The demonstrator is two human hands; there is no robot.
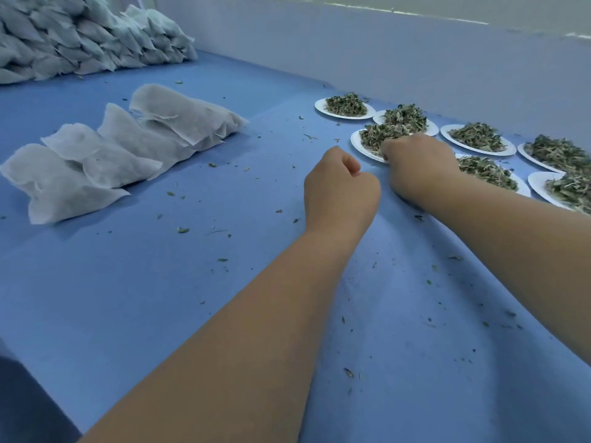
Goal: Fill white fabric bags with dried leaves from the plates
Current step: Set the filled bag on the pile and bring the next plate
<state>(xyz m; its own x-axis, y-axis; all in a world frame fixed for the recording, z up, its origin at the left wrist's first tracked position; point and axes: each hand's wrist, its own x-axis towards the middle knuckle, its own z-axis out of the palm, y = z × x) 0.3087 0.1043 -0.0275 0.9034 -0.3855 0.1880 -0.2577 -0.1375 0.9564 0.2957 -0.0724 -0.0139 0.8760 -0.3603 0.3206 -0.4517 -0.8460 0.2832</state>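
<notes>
Two bare arms reach over a blue table [224,203]. The right hand [419,164] lies on the near rim of a white plate [356,143] heaped with dried leaves [380,135]. Its fingers [388,147] curl down at the heap, and I cannot tell whether they hold anything. Just left of them, the left hand [342,190] is a closed fist with nothing seen in it. More heaped plates [508,151] lie to the right. White fabric bags [105,161] lie well left of the fist.
</notes>
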